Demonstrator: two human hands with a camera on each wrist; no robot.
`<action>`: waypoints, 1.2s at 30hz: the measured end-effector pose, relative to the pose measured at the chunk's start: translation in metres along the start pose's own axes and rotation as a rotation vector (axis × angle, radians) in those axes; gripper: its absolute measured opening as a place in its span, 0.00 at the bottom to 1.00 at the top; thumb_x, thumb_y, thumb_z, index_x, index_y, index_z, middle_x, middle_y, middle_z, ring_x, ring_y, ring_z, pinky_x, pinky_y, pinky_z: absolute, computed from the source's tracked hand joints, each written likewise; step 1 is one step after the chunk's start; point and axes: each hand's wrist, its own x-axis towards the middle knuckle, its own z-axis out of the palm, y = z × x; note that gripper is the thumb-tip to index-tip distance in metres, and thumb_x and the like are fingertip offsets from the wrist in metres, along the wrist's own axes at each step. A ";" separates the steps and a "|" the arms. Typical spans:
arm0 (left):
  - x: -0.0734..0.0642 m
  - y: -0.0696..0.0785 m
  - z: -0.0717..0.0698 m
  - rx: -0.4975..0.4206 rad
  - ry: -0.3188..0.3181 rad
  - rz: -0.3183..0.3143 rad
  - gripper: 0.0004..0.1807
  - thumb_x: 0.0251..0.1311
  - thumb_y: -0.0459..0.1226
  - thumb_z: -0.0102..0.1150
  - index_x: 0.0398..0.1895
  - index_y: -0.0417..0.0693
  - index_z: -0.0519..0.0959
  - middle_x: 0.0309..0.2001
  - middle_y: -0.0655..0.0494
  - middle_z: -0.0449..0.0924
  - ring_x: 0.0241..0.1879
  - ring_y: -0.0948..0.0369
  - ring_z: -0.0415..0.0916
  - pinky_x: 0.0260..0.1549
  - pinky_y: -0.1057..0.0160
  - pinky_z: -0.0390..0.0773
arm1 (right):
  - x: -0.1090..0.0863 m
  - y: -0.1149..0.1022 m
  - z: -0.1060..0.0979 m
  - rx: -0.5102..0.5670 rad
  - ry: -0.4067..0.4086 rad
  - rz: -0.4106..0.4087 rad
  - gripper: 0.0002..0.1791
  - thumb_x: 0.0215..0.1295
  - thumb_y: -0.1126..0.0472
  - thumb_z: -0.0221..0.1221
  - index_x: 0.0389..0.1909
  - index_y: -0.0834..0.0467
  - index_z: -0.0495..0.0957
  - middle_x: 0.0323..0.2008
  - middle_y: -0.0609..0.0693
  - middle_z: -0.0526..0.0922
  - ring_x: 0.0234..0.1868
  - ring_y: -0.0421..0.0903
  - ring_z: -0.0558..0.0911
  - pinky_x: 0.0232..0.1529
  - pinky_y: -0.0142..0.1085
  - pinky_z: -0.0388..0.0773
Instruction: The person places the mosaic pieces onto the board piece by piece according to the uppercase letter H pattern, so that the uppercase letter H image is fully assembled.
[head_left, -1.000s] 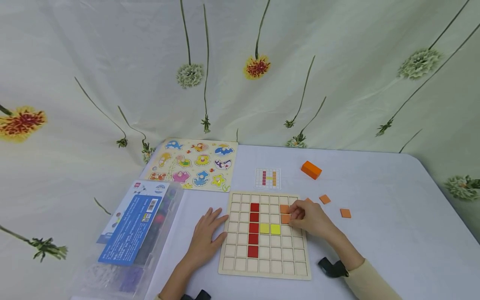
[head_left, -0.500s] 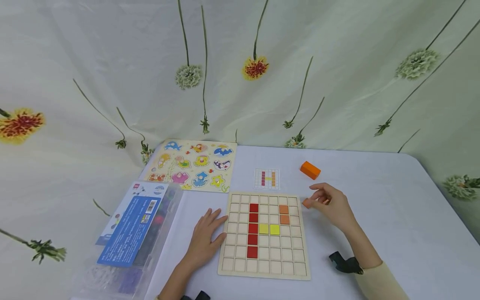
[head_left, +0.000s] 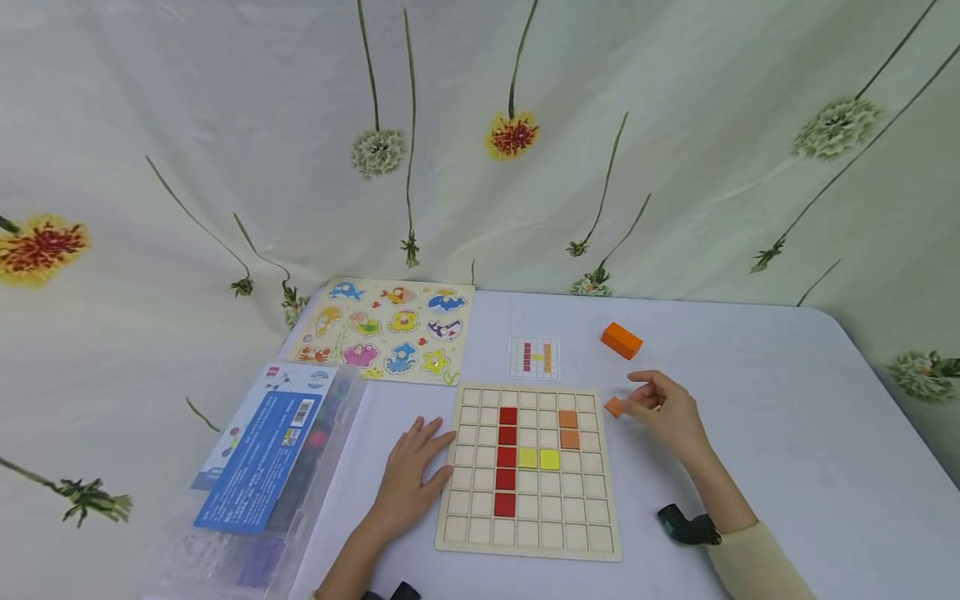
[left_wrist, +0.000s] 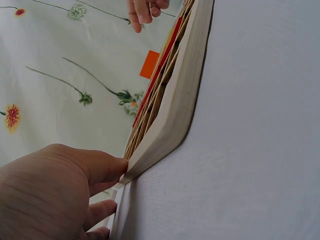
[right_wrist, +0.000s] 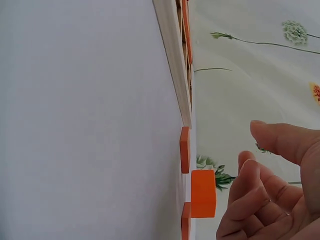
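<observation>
A wooden grid board (head_left: 528,533) lies on the table, with a column of red tiles (head_left: 506,457), two yellow tiles (head_left: 538,458) and two orange tiles (head_left: 568,428) in its cells. My left hand (head_left: 408,479) rests flat on the table, fingers spread, thumb and fingertips at the board's left edge; the left wrist view shows the thumb against its corner. Off the right edge lies a loose orange tile (head_left: 615,407). Beside it hovers my right hand (head_left: 671,421). In the right wrist view, its thumb and fingers stand apart, with nothing between them, near the loose tile (right_wrist: 185,150).
Behind the board lie a small pattern card (head_left: 535,358) and an orange block (head_left: 622,341). A sea-animal peg puzzle (head_left: 386,329) is at the back left. Left of my left hand stands a clear plastic case (head_left: 300,533) with a blue label.
My right hand has moved off the board to the right, leaving the two orange tiles in their cells, and now hovers by the loose tile. The left hand stays put.
</observation>
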 end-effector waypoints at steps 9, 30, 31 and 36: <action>0.000 0.002 -0.001 -0.005 0.005 0.006 0.25 0.57 0.34 0.62 0.61 0.44 0.76 0.70 0.43 0.66 0.75 0.40 0.50 0.70 0.34 0.48 | 0.002 0.017 0.007 -0.035 -0.043 -0.005 0.21 0.59 0.63 0.66 0.53 0.65 0.77 0.30 0.52 0.81 0.28 0.39 0.73 0.27 0.26 0.70; 0.000 0.001 0.000 0.011 0.007 0.004 0.25 0.58 0.34 0.62 0.61 0.45 0.76 0.70 0.43 0.66 0.75 0.41 0.50 0.70 0.35 0.47 | 0.004 0.033 0.021 -0.127 -0.020 -0.073 0.15 0.55 0.64 0.69 0.44 0.65 0.81 0.24 0.49 0.78 0.23 0.39 0.71 0.24 0.27 0.67; 0.000 0.001 0.000 0.010 0.007 0.004 0.25 0.57 0.34 0.62 0.61 0.45 0.76 0.70 0.43 0.66 0.75 0.41 0.50 0.70 0.35 0.47 | 0.004 0.033 0.021 -0.127 -0.017 -0.072 0.15 0.55 0.64 0.69 0.44 0.64 0.81 0.24 0.49 0.78 0.23 0.39 0.71 0.24 0.27 0.67; 0.000 0.001 0.001 0.007 0.007 0.002 0.25 0.57 0.34 0.62 0.61 0.45 0.76 0.70 0.43 0.66 0.75 0.41 0.50 0.70 0.35 0.47 | 0.004 0.033 0.021 -0.137 -0.008 -0.074 0.14 0.55 0.64 0.69 0.42 0.65 0.81 0.23 0.49 0.78 0.23 0.39 0.71 0.24 0.26 0.68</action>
